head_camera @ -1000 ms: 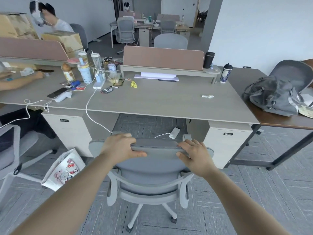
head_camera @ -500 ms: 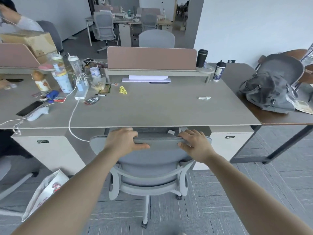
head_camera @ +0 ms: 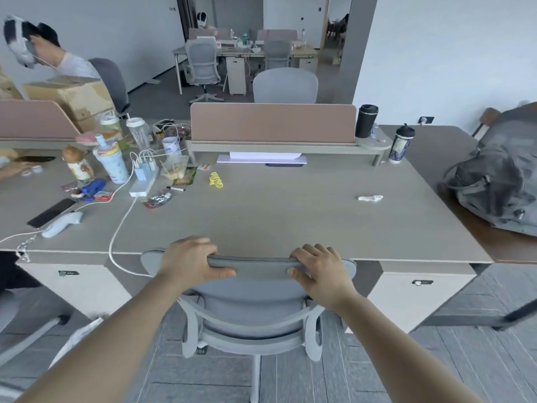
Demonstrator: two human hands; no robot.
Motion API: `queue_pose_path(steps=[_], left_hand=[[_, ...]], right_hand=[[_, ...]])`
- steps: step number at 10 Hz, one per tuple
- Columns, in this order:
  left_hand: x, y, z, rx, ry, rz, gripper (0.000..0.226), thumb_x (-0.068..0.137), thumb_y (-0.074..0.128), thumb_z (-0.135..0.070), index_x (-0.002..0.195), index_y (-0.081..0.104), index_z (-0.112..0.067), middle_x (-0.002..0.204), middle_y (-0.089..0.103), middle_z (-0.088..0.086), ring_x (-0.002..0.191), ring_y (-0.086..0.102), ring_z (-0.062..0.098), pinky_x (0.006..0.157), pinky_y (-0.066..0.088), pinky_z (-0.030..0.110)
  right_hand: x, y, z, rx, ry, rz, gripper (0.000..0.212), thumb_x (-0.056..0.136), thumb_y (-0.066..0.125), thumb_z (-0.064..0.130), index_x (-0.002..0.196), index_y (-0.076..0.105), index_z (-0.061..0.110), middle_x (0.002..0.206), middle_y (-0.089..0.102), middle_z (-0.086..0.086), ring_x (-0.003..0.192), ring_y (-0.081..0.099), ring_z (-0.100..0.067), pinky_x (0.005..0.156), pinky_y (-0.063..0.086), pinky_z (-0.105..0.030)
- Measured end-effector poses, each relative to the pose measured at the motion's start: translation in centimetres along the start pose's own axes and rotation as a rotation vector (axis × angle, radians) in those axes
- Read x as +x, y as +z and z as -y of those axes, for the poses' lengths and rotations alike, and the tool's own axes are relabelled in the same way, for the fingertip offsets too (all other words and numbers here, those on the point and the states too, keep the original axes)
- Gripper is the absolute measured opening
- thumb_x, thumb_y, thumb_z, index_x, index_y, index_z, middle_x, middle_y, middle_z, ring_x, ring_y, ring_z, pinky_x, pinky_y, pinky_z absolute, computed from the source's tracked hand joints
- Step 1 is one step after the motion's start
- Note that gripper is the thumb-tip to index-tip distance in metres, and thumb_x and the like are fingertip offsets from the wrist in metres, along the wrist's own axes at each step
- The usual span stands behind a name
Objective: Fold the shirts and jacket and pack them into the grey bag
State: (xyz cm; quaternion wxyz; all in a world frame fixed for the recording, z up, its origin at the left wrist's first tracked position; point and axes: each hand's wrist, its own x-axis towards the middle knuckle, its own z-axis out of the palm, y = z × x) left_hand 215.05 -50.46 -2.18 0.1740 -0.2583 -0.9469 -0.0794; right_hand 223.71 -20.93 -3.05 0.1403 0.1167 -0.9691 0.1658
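At the near edge of the wide grey-brown laminate worktop (head_camera: 290, 216): left hand (head_camera: 189, 264) and right hand (head_camera: 321, 270) apart, each clamped over the top rail of the grey mesh-backed swivel office chair (head_camera: 250, 298), fingers curled over the far side, thumbs pressed on the near face. Chair tucked close against the worktop's front edge. Nothing of the folding begun; no shirts or jacket visible anywhere. Off to the right and farther away, on the adjoining dark brown side table (head_camera: 494, 242), sat the slumped grey fabric backpack (head_camera: 494, 181), well apart from both hands. Nearer to the right hand than to the left, so probably a reach or a step to the right needed first. Bag's long axis hard to judge, its outline blurred and cut by the frame edge; opening not visible. Small crumpled white scrap (head_camera: 370, 198) lay on the worktop between right hand and bag.
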Motion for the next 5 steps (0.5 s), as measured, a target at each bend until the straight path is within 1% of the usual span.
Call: queue_pose_path(steps=[1, 2, 3, 4, 5], left_hand=[[0.5, 0.4, 0.1, -0.007, 0.011, -0.018, 0.081, 0.067, 0.027, -0.096, 0.049, 0.051, -0.021, 0.053, 0.045, -0.009, 0.051, 0.052, 0.014, 0.042, 0.028, 0.019], [0.6, 0.5, 0.2, -0.009, -0.016, -0.004, 0.073, 0.061, 0.042, -0.094, 0.049, 0.052, -0.022, 0.054, 0.045, -0.01, 0.052, 0.052, 0.012, 0.041, 0.034, 0.019], [0.1, 0.4, 0.2, 0.001, -0.026, 0.01, 0.068, 0.057, 0.052, -0.09, 0.05, 0.052, -0.022, 0.055, 0.045, -0.009, 0.053, 0.052, 0.013, 0.041, 0.038, 0.022], [0.3, -0.2, 0.6, -0.058, 0.026, 0.074, 0.066, 0.061, 0.049, -0.09, 0.053, 0.053, -0.024, 0.056, 0.046, -0.011, 0.055, 0.052, 0.012, 0.044, 0.032, 0.022], [-1.2, -0.6, 0.6, -0.206, 0.057, 0.045, 0.06, 0.076, 0.039, -0.085, 0.066, 0.059, -0.03, 0.066, 0.052, -0.017, 0.065, 0.054, 0.005, 0.051, 0.035, 0.019]], right_hand=[[0.5, 0.3, -0.7, 0.012, -0.034, -0.022, 0.029, 0.089, 0.047, 0.045, 0.096, 0.063, 0.023, 0.083, 0.06, 0.008, 0.075, 0.055, -0.022, 0.067, 0.034, -0.031], [0.8, 0.3, -1.1, 0.015, -0.056, -0.035, 0.027, 0.091, 0.048, 0.046, 0.097, 0.062, 0.023, 0.083, 0.058, 0.009, 0.074, 0.054, -0.019, 0.066, 0.038, -0.032], [0.4, 0.2, -0.7, 0.001, -0.077, -0.053, 0.028, 0.092, 0.047, 0.047, 0.096, 0.061, 0.023, 0.083, 0.057, 0.01, 0.074, 0.052, -0.017, 0.065, 0.043, -0.035], [0.4, 0.2, -0.4, 0.035, -0.074, -0.035, 0.024, 0.091, 0.049, 0.046, 0.097, 0.06, 0.026, 0.084, 0.056, 0.014, 0.075, 0.052, -0.014, 0.067, 0.044, -0.034], [-0.2, -0.7, 0.2, 0.228, 0.005, 0.025, 0.016, 0.09, 0.054, 0.045, 0.102, 0.06, 0.037, 0.09, 0.059, 0.02, 0.084, 0.054, -0.003, 0.078, 0.043, -0.027]])
